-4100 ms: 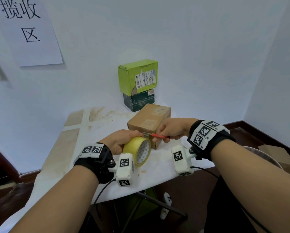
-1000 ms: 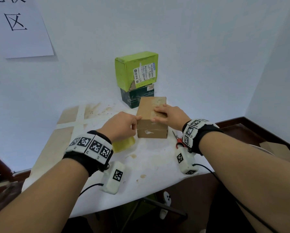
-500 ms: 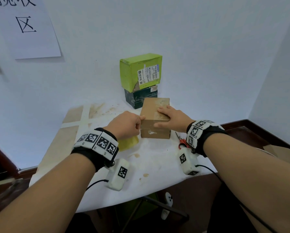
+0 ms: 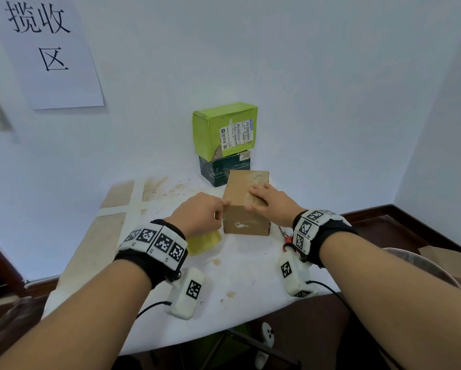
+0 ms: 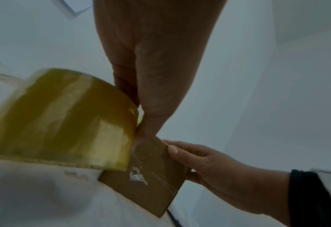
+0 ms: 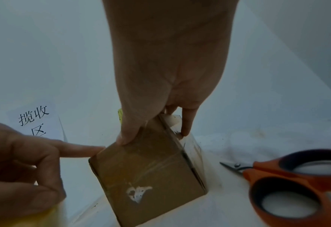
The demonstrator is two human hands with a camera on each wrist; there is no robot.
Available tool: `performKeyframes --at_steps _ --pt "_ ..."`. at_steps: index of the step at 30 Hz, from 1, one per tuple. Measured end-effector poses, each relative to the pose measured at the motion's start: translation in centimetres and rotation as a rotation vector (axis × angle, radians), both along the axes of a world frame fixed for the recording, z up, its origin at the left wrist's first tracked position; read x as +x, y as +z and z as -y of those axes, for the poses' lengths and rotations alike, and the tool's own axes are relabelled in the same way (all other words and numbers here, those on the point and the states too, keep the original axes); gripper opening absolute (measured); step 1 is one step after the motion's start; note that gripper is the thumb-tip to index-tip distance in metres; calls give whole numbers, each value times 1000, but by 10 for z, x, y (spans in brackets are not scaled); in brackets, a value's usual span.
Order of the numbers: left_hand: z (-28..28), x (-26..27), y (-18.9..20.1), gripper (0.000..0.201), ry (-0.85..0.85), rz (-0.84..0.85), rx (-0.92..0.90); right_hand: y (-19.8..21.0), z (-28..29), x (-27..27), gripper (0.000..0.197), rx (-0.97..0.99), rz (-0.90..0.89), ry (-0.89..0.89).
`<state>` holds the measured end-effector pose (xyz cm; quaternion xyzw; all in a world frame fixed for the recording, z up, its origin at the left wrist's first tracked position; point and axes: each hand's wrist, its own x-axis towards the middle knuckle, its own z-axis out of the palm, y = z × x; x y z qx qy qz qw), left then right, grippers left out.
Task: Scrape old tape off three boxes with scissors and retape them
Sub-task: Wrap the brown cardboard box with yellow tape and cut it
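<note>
Brown box [image 4: 246, 206] under R hand [image 4: 273, 202]; L hand [image 4: 197, 214] maybe touching.

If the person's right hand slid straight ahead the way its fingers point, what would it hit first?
Probably the dark green box under the lime box. The right hand lies on the brown box pointing toward that stack, though depth is hard to judge.

Tape roll [image 4: 205, 243] mostly hidden beneath left hand [image 4: 197, 214]; scissors [image 4: 286, 237] largely behind right wrist; dark box [image 4: 218, 169] partly covered.
</note>
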<state>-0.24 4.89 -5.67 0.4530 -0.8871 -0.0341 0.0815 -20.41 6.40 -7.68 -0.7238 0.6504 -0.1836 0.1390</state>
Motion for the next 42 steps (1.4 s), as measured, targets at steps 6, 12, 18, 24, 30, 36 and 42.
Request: performKeyframes --at_steps 6,12,18,24,30,36,42 --pt "1 6 2 21 -10 -32 55 3 -2 7 58 0 -4 -19" --pt "-2 32 29 16 57 -152 107 4 -1 32 40 -51 13 25" --pt "-11 50 60 14 157 -631 214 34 -8 40 34 -158 354 -43" --pt "-14 24 62 15 220 -977 275 70 -28 56 56 196 870 -71" --pt "-24 -12 60 16 185 -1130 408 77 -46 41 47 250 991 -116" --pt "-31 -48 61 18 5 -1080 539 81 -52 23 10 10 1128 -234" --pt "-24 -50 62 38 -68 -664 367 67 -49 -3 20 -128 963 -349"
